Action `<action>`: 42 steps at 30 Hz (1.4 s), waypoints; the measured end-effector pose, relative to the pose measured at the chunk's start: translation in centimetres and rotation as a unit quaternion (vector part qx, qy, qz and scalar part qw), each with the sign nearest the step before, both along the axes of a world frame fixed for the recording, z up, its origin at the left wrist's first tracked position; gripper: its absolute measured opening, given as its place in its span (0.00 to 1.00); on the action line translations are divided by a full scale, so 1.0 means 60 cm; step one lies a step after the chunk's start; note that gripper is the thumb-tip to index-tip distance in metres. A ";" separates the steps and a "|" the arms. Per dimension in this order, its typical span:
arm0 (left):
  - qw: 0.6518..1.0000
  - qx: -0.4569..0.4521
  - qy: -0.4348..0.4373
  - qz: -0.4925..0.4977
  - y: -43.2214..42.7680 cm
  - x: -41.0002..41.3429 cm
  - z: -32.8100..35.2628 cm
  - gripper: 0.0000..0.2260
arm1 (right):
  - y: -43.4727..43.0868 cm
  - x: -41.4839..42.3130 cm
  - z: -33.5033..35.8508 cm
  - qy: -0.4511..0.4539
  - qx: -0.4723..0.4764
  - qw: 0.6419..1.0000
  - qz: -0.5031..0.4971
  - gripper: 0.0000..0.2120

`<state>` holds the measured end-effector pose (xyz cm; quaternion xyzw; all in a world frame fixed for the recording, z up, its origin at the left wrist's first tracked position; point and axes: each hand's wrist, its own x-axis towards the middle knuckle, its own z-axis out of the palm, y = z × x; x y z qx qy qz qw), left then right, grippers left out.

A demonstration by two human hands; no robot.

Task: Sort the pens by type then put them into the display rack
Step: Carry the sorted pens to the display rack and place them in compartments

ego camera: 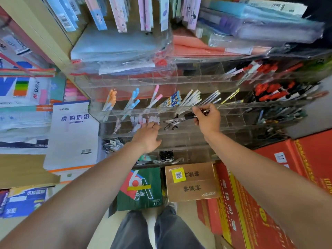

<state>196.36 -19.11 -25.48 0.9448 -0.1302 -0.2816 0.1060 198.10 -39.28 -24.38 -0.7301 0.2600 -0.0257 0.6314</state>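
Note:
A clear acrylic display rack (233,105) with several tiers of compartments stands in front of me. Its upper tier holds orange, blue, pink and white pens (192,97). My right hand (208,119) grips a small bundle of black-capped pens (190,116) over a middle compartment where more black pens (172,123) lie. My left hand (147,136) reaches into the compartment to the left, its fingers among pale pink-capped pens (143,120); whether it holds any is hidden. Red-capped pens (273,90) fill the compartments at the right.
Plastic-wrapped folders (118,49) lie on top of the rack. Paper pads (71,133) stack at the left. Cardboard boxes (192,182) and red cartons (251,203) stand on the floor below, near my legs.

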 end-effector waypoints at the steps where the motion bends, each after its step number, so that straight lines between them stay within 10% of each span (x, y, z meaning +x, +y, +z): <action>1: 1.000 0.008 0.001 -0.011 0.001 -0.001 -0.002 0.27 | 0.007 0.002 -0.007 -0.010 -0.008 1.000 0.007 0.09; 11: 1.000 0.008 -0.015 -0.023 0.012 -0.001 -0.037 0.30 | 0.051 0.014 -0.080 -0.047 -0.172 0.980 0.083 0.06; 31: 0.999 0.005 -0.048 -0.023 0.017 -0.004 -0.048 0.29 | 0.065 0.007 -0.117 0.021 -0.202 0.956 0.212 0.18; 42: 1.000 0.007 -0.022 -0.005 0.027 -0.015 -0.033 0.30 | 0.046 -0.018 -0.105 0.072 -0.374 0.836 0.395 0.29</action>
